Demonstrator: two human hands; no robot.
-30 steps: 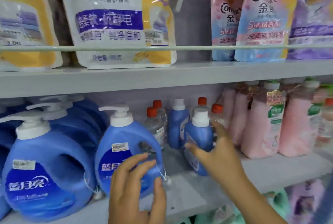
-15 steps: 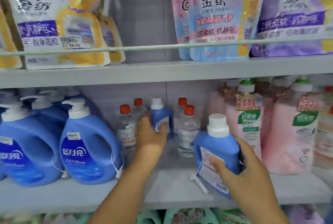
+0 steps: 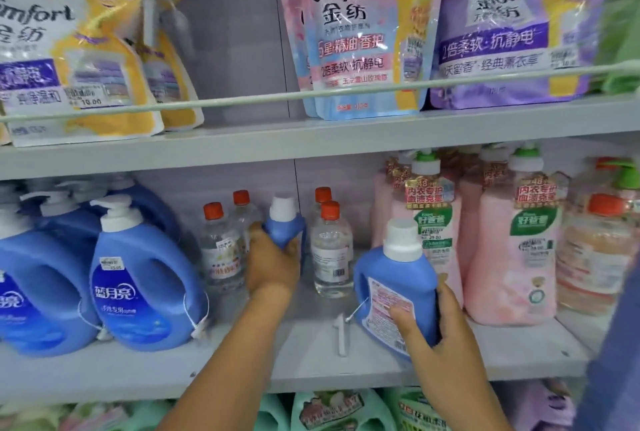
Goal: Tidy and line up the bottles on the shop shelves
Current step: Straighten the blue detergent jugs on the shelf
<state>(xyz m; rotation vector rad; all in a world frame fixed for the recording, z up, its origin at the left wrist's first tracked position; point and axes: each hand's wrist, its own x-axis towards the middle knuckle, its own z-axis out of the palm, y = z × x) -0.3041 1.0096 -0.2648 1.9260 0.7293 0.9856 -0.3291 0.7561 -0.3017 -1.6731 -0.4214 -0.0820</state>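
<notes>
Left hand (image 3: 272,266) reaches deep into the middle grey metal shelf (image 3: 242,358), grip wrapped around the body of a small blue plastic bottle with a white screw cap (image 3: 284,222) standing at the back of the shelf. That bottle sits between clear plastic bottles with orange-red caps: two to its left (image 3: 221,247), two to its right (image 3: 330,250). It looks slightly tilted in the hand.

Right hand (image 3: 438,321) holds a second, larger-looking blue plastic bottle with a white cap (image 3: 394,288) at the front of the same shelf, grip closed around its lower right side, thumb (image 3: 401,316) pressed on the white-and-red back label. Bottle leans left, its base at or just above the shelf; contact cannot be told. A white plastic security tag (image 3: 341,333) hangs from it by a thin cord and lies on the shelf just left of it.

Left part of the shelf: big blue pump-top detergent jugs (image 3: 138,278) in a row, white pumps, tags dangling. Right part: tall pink bottles with green-and-white caps (image 3: 512,257), just behind and beside the right-hand bottle.

Upper shelf (image 3: 311,139) with a pale green rail (image 3: 277,99) carries soft refill pouches: yellow-white (image 3: 69,49) at left, pink-blue (image 3: 356,32) in the middle, purple (image 3: 502,25) at right. Below, green packs, partly cut off.
</notes>
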